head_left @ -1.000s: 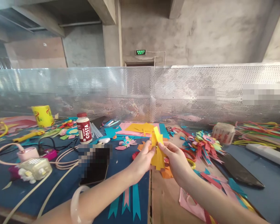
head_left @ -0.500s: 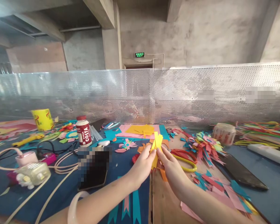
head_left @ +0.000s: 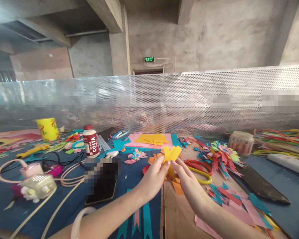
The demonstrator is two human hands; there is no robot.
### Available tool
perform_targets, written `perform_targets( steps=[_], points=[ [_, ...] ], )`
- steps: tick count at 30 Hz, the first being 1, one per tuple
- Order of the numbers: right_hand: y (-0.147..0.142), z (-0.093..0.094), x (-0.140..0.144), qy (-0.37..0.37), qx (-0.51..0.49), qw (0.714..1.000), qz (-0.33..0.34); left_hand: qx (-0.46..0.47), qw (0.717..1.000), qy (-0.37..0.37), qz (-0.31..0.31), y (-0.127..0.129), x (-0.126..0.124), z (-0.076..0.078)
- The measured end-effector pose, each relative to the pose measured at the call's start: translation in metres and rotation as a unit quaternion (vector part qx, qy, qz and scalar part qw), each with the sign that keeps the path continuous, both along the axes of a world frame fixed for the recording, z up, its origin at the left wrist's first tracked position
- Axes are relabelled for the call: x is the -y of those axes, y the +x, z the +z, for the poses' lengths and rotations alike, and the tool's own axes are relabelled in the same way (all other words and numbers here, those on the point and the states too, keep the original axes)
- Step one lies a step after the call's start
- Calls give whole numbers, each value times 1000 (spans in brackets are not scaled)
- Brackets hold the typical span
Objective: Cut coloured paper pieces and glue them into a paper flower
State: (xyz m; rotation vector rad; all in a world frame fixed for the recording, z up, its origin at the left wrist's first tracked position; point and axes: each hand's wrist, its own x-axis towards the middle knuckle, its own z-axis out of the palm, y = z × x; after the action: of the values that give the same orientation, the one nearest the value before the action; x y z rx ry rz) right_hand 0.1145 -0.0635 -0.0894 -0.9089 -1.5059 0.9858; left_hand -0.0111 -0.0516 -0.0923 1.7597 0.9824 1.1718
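craft workshop; bare concrete walls (head_left: 214, 36); paper scraps (head_left: 221, 156); scissors (head_left: 199, 169)

Bright, even daylight; bowed wide-angle edges

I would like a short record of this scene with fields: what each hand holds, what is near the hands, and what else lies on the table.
left hand: the left hand pinches the yellow paper strips from the left
right hand: the right hand pinches the same strips from the right
strips: fanned out above the fingers, held over the table
near the hands: scissors with red and yellow handles, orange paper pieces
left part of table: Costa bottle, yellow tape roll, phone
right part of table: paper flower, second phone
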Motion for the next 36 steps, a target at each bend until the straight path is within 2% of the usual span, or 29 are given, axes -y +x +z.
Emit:
perform_targets(
  steps=[5,9,11,13,16,18,22,25,27,29,33,36],
  points=[
    [6,-3,-5,-66,19,998,9,-92,995,5,-35,3,17,9],
    [10,-12,-5,-60,20,998,20,-110,993,22,-35,4,24,15],
    [13,-15,-4,-62,20,997,30,-94,994,15,-52,4,25,17],
    [16,-15,-3,-68,27,997,38,-53,994,-25,-94,3,25,19],
    [19,-13,-4,-65,43,996,42,20,980,-93,-176,3,23,20],
    [19,-10,-5,-55,50,996,43,38,973,-111,-201,2,20,19],
    [18,-8,-8,-38,46,998,27,27,966,-154,-204,-1,14,13],
    [18,-7,-10,-15,51,999,-9,26,958,-193,-210,-3,12,9],
    [19,-6,-11,-5,60,998,-31,20,959,-201,-198,-3,12,7],
    [20,-4,-11,-16,72,997,-23,12,961,-205,-187,-4,11,7],
    [22,-2,-12,-13,95,995,5,-30,967,-189,-171,-13,1,15],
    [21,-5,-12,-18,128,992,-3,-61,971,-171,-157,-38,-18,27]
  ],
)
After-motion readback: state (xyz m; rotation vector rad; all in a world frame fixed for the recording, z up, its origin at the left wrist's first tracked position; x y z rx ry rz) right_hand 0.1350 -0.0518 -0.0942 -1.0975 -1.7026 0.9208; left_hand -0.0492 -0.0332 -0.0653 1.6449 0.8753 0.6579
